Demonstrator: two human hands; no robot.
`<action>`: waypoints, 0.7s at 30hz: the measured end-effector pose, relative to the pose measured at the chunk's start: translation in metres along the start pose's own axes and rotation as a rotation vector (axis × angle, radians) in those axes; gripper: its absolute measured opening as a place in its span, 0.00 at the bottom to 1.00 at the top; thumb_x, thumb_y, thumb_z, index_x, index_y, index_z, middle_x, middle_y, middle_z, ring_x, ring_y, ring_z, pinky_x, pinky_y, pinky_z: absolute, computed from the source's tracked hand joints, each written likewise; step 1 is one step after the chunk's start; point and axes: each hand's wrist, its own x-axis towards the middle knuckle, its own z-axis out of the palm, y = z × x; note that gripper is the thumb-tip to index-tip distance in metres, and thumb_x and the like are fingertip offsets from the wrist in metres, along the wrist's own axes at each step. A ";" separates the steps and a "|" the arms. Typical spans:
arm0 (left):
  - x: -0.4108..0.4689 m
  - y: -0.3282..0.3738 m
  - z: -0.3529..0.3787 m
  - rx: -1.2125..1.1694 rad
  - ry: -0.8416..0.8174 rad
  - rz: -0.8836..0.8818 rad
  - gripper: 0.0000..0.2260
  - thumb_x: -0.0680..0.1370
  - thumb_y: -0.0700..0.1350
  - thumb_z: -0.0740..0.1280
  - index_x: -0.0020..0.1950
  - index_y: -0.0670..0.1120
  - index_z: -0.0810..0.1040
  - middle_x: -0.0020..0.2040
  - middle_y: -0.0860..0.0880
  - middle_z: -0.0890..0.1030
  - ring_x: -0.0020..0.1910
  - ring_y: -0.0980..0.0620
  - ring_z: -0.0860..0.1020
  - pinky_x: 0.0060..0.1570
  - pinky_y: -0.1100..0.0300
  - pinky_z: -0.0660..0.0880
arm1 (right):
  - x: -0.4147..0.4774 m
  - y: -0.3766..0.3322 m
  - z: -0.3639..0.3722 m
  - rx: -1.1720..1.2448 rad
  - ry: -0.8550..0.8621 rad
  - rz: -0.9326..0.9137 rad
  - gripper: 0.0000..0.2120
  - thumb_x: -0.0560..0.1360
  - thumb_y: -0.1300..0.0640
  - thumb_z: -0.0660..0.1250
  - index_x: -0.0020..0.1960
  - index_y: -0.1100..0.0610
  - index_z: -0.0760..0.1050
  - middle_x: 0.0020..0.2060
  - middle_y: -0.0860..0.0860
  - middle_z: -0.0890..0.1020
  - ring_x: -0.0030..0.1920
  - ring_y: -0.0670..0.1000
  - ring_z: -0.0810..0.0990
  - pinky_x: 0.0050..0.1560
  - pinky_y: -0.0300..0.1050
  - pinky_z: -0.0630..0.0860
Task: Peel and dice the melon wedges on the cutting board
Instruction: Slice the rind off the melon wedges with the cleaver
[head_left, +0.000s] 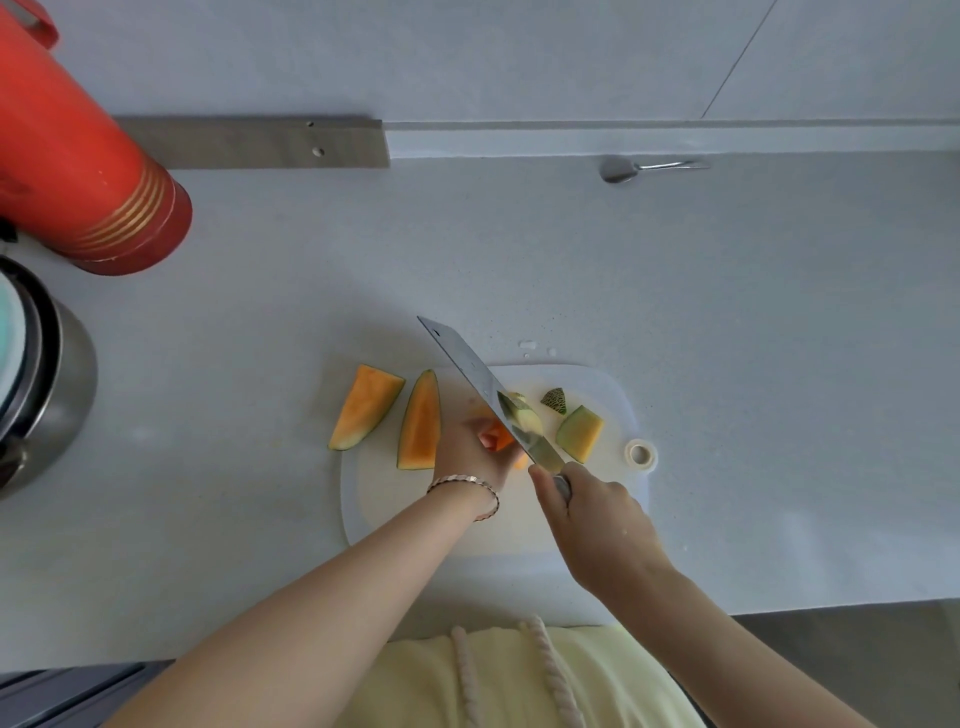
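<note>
Pointing away and left, cleaver (480, 387) (right hand (597, 519) gripping) crosses melon piece (501, 441).

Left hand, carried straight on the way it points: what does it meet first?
Most likely the blade of the cleaver. The left hand, holding a melon piece, points up and right toward it, with the right hand gripping the handle. How high the blade sits is unclear.

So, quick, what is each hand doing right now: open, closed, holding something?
The left hand holds an orange melon piece on the cutting board.
The right hand grips the knife by its handle.
</note>
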 end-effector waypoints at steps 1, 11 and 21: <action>0.000 0.001 0.000 0.012 -0.003 0.001 0.11 0.73 0.49 0.69 0.36 0.45 0.75 0.33 0.50 0.77 0.34 0.55 0.74 0.32 0.67 0.65 | 0.001 0.000 0.001 0.015 0.001 0.006 0.21 0.78 0.37 0.48 0.33 0.50 0.60 0.29 0.48 0.70 0.30 0.49 0.67 0.29 0.42 0.61; -0.002 0.008 -0.003 0.076 0.018 0.003 0.09 0.77 0.41 0.61 0.37 0.45 0.73 0.30 0.53 0.70 0.34 0.54 0.69 0.23 0.72 0.60 | 0.015 -0.015 0.004 0.077 0.012 0.034 0.23 0.78 0.37 0.48 0.34 0.53 0.63 0.31 0.49 0.71 0.32 0.50 0.69 0.30 0.43 0.63; -0.001 0.004 0.001 0.044 0.009 -0.017 0.17 0.75 0.44 0.65 0.27 0.47 0.65 0.25 0.53 0.67 0.28 0.56 0.66 0.26 0.66 0.57 | 0.022 -0.012 -0.002 0.218 0.004 0.074 0.25 0.79 0.39 0.48 0.31 0.55 0.61 0.28 0.50 0.68 0.28 0.49 0.66 0.27 0.42 0.60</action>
